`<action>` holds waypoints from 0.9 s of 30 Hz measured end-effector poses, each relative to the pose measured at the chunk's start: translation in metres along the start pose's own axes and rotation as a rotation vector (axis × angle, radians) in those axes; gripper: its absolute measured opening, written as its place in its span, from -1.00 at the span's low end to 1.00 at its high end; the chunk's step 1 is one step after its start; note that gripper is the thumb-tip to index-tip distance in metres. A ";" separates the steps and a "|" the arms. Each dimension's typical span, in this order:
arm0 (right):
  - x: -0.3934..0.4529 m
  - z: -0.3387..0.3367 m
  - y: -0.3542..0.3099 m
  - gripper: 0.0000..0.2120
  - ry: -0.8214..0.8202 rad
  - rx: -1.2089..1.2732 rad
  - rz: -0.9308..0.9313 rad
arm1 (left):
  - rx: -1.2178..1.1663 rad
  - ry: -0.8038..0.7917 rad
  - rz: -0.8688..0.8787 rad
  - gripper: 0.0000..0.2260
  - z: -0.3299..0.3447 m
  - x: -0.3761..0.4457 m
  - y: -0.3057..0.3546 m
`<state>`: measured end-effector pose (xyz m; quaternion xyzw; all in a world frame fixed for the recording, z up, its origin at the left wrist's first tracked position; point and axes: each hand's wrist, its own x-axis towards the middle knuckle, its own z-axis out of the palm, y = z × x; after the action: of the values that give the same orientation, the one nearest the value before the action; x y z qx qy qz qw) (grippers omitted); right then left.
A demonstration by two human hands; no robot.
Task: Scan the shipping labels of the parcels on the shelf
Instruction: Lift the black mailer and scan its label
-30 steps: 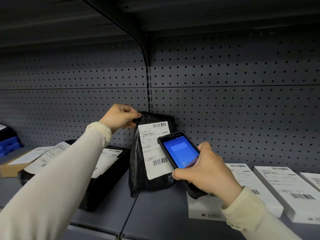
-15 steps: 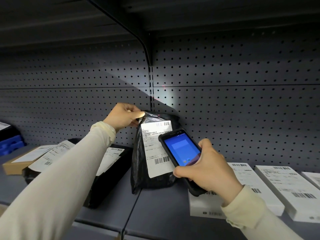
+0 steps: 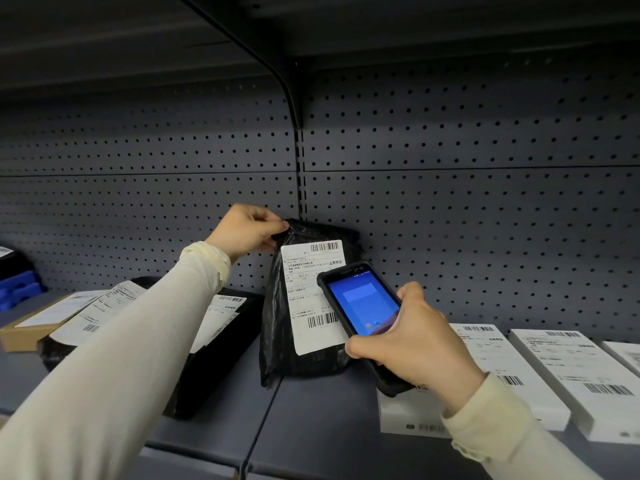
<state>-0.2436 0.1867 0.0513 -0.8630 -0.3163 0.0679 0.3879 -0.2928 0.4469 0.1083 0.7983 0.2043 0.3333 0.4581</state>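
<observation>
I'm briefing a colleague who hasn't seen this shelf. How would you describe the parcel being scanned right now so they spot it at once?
Find the vertical seam in the pegboard back wall; at its foot stands a black plastic bag parcel. The left hand pinches its top corner, and the right hand aims a blue-screened scanner at its white label. It alone stands upright; the neighbours lie flat.

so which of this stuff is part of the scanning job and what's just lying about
In the job:
- handheld scanner in right hand
- black parcel bag, left hand pinching its top
- white boxes
- flat black parcel
- cardboard box

Lying about:
- blue tray
</observation>
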 end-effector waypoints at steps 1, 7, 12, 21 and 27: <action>0.000 0.000 0.001 -0.38 0.001 -0.010 0.001 | -0.003 0.000 -0.001 -0.87 0.000 0.000 -0.001; 0.000 0.002 0.001 -0.42 0.010 -0.075 -0.005 | 0.001 0.002 0.007 -0.87 0.001 0.001 0.000; -0.001 0.000 0.002 -0.43 0.016 -0.091 -0.014 | 0.019 0.001 0.014 -0.87 0.000 0.001 -0.001; -0.005 0.000 0.002 -0.44 0.009 -0.086 -0.020 | 0.020 -0.013 0.010 -0.91 -0.001 0.000 0.001; -0.008 -0.001 0.004 -0.44 0.008 -0.083 -0.016 | 0.003 -0.017 0.012 -0.90 0.000 -0.003 0.004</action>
<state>-0.2483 0.1793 0.0481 -0.8761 -0.3241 0.0484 0.3537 -0.2949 0.4428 0.1108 0.8031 0.1961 0.3287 0.4567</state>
